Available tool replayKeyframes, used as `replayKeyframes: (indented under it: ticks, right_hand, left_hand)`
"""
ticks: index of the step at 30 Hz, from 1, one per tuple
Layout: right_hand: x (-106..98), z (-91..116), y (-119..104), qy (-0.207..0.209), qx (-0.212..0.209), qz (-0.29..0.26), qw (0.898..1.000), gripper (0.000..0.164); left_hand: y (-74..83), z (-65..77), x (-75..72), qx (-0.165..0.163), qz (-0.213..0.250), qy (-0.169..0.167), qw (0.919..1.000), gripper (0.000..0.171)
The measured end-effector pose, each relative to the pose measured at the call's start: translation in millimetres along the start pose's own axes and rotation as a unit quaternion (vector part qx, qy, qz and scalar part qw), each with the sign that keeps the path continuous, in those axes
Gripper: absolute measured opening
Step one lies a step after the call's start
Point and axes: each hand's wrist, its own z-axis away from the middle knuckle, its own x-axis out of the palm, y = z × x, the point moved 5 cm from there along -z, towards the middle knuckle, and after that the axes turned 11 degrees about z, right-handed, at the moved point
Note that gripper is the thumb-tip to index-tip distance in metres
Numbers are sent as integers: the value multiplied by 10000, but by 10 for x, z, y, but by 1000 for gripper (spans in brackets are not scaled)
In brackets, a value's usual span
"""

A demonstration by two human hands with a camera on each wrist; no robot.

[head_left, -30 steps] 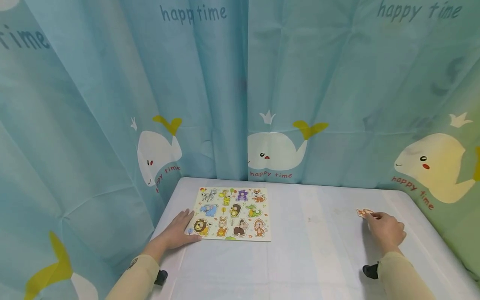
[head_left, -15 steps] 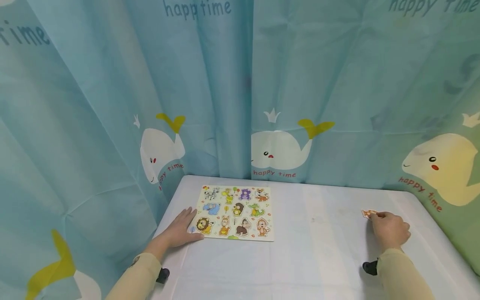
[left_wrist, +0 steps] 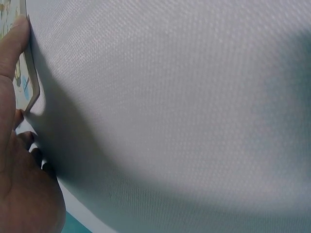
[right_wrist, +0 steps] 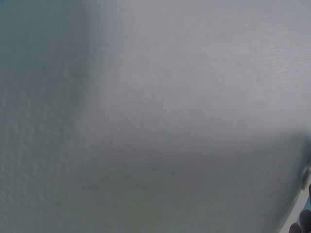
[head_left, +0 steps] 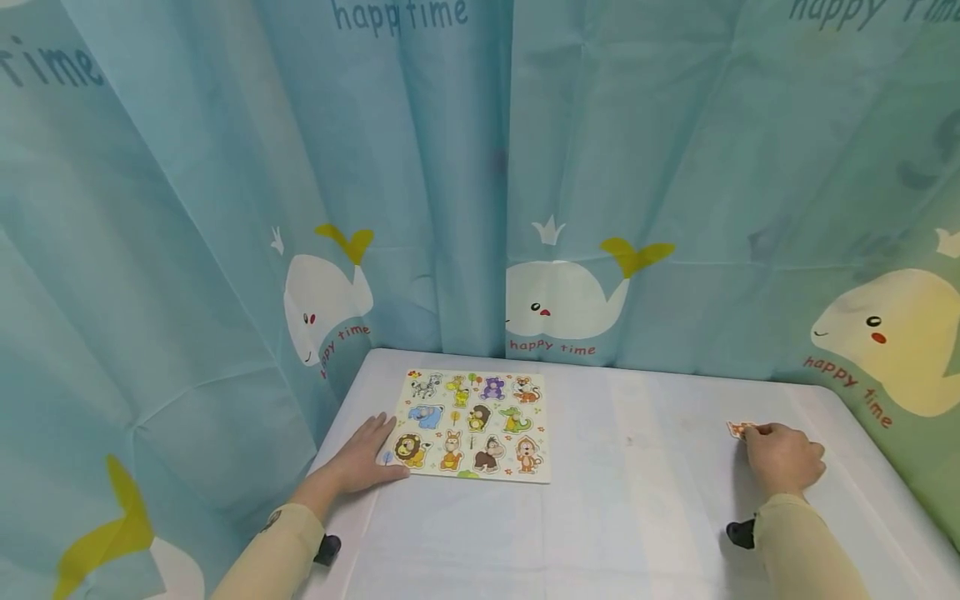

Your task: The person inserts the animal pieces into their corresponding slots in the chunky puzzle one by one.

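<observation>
On the left half of the table lies a flat puzzle board [head_left: 472, 427] with rows of cartoon animals, among them a lion, an elephant and a crocodile. My left hand [head_left: 363, 458] rests at its near-left corner, fingers extended along the left side and thumb on the near edge. In the left wrist view the thumb [left_wrist: 17, 39] lies over the board's rim. Far to the right, my right hand [head_left: 783, 460] pinches a small orange-and-white puzzle piece [head_left: 738, 429] by one end. Its picture is partly covered by the fingers. Only dark fingertips [right_wrist: 305, 221] show at the right wrist view's corner.
A white cloth covers the table [head_left: 600, 517]. Behind and at the sides hangs a blue-green curtain [head_left: 450, 167] printed with white whales. Black wrist devices [head_left: 741, 533] sit under both sleeves. A wide stretch of tabletop separates the board from the right hand.
The head view has shifted slightly, so the whole scene sits a little further right. Both hands keep the same hold, and the board and piece show no clear movement on the table.
</observation>
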Motion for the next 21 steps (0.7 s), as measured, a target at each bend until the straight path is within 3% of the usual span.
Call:
replayKeyframes:
  ticks: [21]
  right_hand:
    - [16, -37, -39, -75, 75, 208, 9997, 35]
  left_hand:
    - [16, 20, -4, -78, -1, 10, 10000, 110]
